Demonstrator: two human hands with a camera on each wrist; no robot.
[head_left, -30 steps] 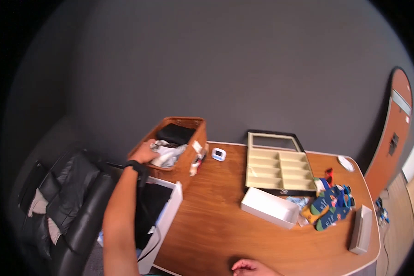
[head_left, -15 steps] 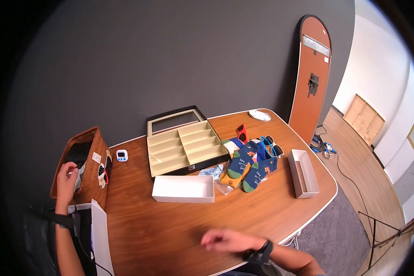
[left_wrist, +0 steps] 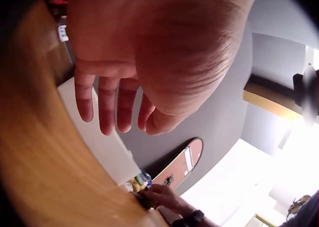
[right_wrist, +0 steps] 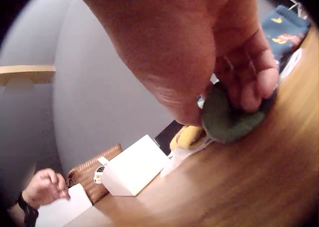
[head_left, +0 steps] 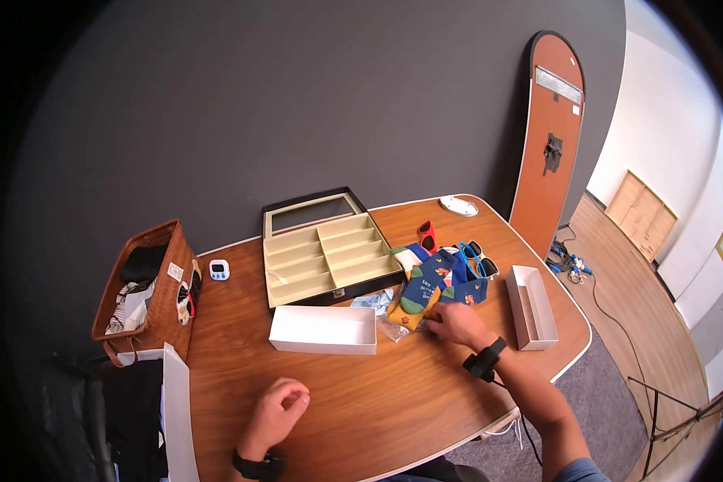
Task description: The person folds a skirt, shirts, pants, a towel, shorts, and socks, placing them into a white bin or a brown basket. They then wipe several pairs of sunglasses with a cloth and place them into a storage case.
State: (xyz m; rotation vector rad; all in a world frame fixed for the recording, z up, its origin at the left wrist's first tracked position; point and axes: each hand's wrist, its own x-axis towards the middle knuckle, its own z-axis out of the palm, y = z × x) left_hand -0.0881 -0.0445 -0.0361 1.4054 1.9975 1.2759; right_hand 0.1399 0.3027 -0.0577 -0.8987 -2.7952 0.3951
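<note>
At the sock pile, my right hand (head_left: 458, 323) pinches the green toe of a navy patterned sock (right_wrist: 227, 120) between thumb and fingers. A matching navy sock (head_left: 426, 281) and a yellow sock (head_left: 406, 315) lie beside it, partly in clear plastic. Red sunglasses (head_left: 427, 234) and blue sunglasses (head_left: 467, 251) sit just behind the pile. My left hand (head_left: 275, 414) is over the front of the table, nearest the white open box (head_left: 321, 331). Its fingers are loosely bent and hold nothing, as the left wrist view (left_wrist: 119, 87) also shows.
Behind the white box is a compartment case (head_left: 321, 259) with its lid raised. A narrow white box (head_left: 532, 309) stands at the right. On the left are a wicker basket (head_left: 181, 277) with cloth inside, a small timer (head_left: 219, 270) and a white bin (head_left: 178, 402) of dark cloth.
My left hand has come out of the wicker basket and moved right, over the table front. My right hand has moved right and forward to the socks and taken hold of one. The view has swung right.
</note>
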